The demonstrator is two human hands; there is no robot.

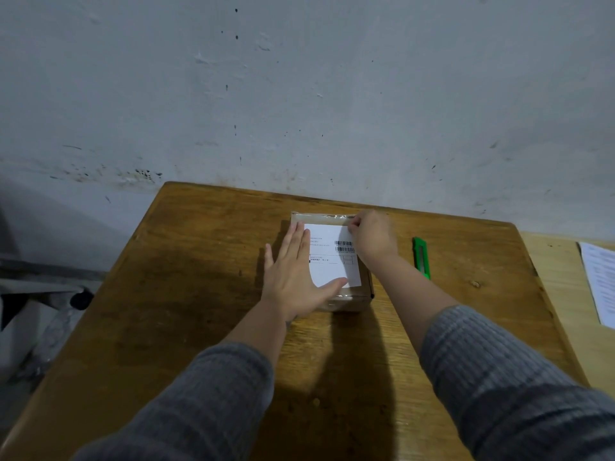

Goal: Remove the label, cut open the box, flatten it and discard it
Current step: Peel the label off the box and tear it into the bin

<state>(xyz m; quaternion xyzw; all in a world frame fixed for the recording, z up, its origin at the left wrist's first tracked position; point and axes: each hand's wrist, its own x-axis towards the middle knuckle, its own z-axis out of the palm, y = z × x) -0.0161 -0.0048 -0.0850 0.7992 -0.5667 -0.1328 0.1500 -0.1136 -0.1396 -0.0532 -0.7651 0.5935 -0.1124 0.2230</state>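
Leftmost, the left hand (293, 277) lies flat with fingers spread wide, holding nothing — its palm presses on the near-left part of the cardboard box (364, 287), fingertips overlapping the left edge of the white shipping label (332, 261) on top. Just beyond the right hand (374, 237), whose fingers are pinched together at the label's far-right corner, the box sits on the wooden table (199, 261). Further right of those fingers, apart from them, lies a green utility knife (421, 257) — and printed paper (599, 277) at the edge.
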